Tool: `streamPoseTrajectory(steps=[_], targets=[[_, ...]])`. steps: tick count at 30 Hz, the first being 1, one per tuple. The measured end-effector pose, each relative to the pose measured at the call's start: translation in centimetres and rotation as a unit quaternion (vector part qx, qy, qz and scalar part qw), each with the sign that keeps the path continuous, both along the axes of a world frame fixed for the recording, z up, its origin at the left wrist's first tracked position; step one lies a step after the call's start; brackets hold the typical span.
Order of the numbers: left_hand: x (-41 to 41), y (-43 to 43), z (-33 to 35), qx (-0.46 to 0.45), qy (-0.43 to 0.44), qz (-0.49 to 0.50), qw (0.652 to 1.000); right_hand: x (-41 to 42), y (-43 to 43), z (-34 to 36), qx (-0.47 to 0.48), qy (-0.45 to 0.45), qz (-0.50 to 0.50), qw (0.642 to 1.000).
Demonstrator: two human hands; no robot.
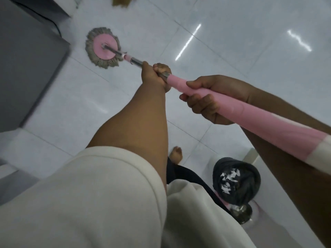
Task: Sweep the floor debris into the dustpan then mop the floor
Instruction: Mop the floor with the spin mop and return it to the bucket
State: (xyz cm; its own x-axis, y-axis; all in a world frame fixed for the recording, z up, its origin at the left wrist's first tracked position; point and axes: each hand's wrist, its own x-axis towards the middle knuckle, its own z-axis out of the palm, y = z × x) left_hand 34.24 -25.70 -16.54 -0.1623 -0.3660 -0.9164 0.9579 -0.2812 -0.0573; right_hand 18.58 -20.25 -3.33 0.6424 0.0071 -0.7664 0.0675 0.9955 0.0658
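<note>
A round mop head (103, 47), pink disc with a grey fringe, lies flat on the white tiled floor (223, 51) at the upper left. Its handle (250, 119), steel near the head and pink higher up, runs down to the lower right. My left hand (155, 74) grips the steel part just below the pink sleeve. Farther up, my right hand (211, 99) holds the pink sleeve. At the bottom right stands a dark bin bag (236, 181) holding white scraps.
A grey cabinet or appliance (26, 68) fills the left side, close to the mop head. Broom bristles (123, 1) show at the top edge. A pink mop bucket with a steel spinner (241, 212) sits behind the bag. My bare foot (176, 154) stands on the tiles.
</note>
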Motion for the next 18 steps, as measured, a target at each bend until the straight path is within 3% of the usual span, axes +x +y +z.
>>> streamPoseTrajectory(steps=[2,6,10,12,18], targets=[[-4.0,4.7,0.3,0.016,-0.027,-0.075,0.997,-3.2,4.6,1.3,0.005,0.016,-0.029,0.999],[-10.7,11.8,2.4,0.014,0.05,-0.147,0.988,-9.0,13.7,3.9,0.028,0.041,-0.101,0.994],[-15.2,17.3,4.2,0.016,0.055,-0.219,0.974,-12.5,19.8,6.0,0.062,0.004,-0.17,0.983],[-15.9,18.3,4.4,0.009,0.036,-0.255,0.966,-13.0,21.1,6.3,0.068,-0.009,-0.19,0.979],[-14.2,14.1,2.3,-0.015,0.063,-0.24,0.969,-10.9,18.4,3.6,0.057,0.025,-0.219,0.974]])
